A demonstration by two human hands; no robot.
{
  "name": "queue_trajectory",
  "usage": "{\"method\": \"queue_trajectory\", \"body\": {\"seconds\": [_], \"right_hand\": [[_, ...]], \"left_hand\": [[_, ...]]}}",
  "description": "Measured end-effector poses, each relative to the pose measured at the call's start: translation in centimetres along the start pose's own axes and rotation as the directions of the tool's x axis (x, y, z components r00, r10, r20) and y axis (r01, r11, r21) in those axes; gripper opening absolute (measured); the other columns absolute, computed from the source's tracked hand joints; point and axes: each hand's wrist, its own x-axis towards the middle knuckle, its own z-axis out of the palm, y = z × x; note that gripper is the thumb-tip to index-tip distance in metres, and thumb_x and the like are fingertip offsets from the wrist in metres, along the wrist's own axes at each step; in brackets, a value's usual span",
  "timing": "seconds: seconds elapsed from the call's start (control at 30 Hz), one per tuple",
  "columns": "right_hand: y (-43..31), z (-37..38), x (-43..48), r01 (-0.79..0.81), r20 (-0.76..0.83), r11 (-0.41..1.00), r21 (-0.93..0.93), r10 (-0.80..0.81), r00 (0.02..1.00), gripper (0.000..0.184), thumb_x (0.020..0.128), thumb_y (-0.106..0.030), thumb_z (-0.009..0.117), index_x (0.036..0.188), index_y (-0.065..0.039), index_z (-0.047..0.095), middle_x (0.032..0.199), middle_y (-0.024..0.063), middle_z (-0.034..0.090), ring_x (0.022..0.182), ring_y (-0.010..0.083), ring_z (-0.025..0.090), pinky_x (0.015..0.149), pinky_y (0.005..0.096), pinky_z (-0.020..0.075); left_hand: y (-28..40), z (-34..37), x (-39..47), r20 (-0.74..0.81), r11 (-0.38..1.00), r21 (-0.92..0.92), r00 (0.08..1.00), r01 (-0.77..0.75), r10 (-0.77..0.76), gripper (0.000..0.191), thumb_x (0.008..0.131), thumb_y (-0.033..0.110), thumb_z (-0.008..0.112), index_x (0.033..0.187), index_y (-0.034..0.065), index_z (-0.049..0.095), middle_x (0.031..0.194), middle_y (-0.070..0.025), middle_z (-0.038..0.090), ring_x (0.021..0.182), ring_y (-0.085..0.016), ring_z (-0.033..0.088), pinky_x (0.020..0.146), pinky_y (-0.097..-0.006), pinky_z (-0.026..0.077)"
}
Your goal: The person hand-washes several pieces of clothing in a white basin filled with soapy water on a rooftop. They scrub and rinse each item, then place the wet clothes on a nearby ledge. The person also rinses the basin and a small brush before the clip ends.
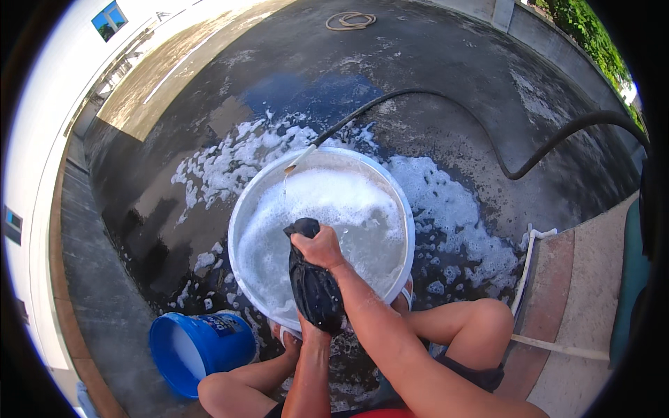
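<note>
Over the near part of a round metal basin [410,235] I hold a wet, dark cloth [316,292], bunched lengthwise. My right hand [320,250] is closed around its far end, and a bit of fabric sticks out past the fist. Under the near end is my left hand [313,334], its fingers mostly hidden by the cloth. The basin contains cloudy water [373,251] with thick white suds [329,190] towards the far side. A pale pipe end [302,158] rests over the far rim, and a thin trickle of water falls from it.
A blue bucket [235,337] with whitish liquid stands at the left. Foam [444,204] spreads over the wet concrete floor. A dark hose [470,112] runs right from the pipe end; a coiled hose [350,21] lies farther off. A step [549,292] borders the right side.
</note>
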Motion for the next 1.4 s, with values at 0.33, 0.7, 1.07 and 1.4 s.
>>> {"method": "queue_trajectory", "body": {"seconds": [0.33, 0.7, 1.07, 1.4], "right_hand": [[16.9, -7.6, -1.1, -0.144, -0.315, 0.983, -0.116, 0.101, 0.944, 0.042, 0.080, -0.038, 0.076, 0.092, 0.001, 0.073, 0.086, 0.0228, 0.073, 0.087, 0.0348, 0.072, 0.079, 0.0436, 0.0541], [27.9, -6.8, -3.3, -0.567, -0.185, 0.501, -0.654, 0.621, 0.762, 0.047, 0.082, -0.038, 0.076, 0.109, 0.000, 0.071, 0.122, 0.0253, 0.066, 0.113, 0.0372, 0.064, 0.095, 0.0435, 0.0504], [8.5, -5.4, -4.7, -0.031, 0.322, 0.548, -0.836, 0.535, 0.781, 0.057, 0.077, -0.032, 0.075, 0.122, 0.002, 0.067, 0.127, 0.0227, 0.062, 0.118, 0.0387, 0.061, 0.100, 0.0439, 0.0497], [-15.6, -12.8, -21.8, 0.171, 0.466, 0.971, -0.165, -0.076, 0.882, 0.056, 0.081, 0.000, 0.079, 0.131, 0.005, 0.056, 0.123, 0.0147, 0.065, 0.109, 0.0185, 0.065, 0.093, 0.0298, 0.0524]], "left_hand": [[2.4, -0.7, 5.5, 0.263, 0.198, 0.904, 0.857, -0.380, 0.444, 0.060, 0.087, 0.002, 0.066, 0.144, 0.0061, 0.052, 0.122, -0.0192, 0.062, 0.114, -0.030, 0.061, 0.100, -0.0395, 0.047], [-11.9, -18.9, 16.8, 0.016, -0.678, 0.620, 0.871, -0.394, -0.491, 0.068, 0.086, 0.039, 0.065, 0.149, 0.0187, 0.048, 0.149, -0.0236, 0.046, 0.136, -0.038, 0.047, 0.109, -0.0579, 0.038], [-6.8, -13.2, 10.3, -0.473, 0.257, 0.836, 0.874, 0.484, -0.108, 0.073, 0.098, 0.067, 0.041, 0.139, 0.0085, 0.056, 0.138, -0.0210, 0.058, 0.126, -0.041, 0.056, 0.107, -0.0514, 0.044], [-4.2, -8.0, 1.1, 0.354, 0.789, -0.500, 0.916, 0.357, -0.190, 0.101, 0.089, 0.087, 0.029, 0.134, 0.0011, 0.056, 0.135, -0.0206, 0.060, 0.120, -0.037, 0.061, 0.105, -0.0526, 0.049]]}}
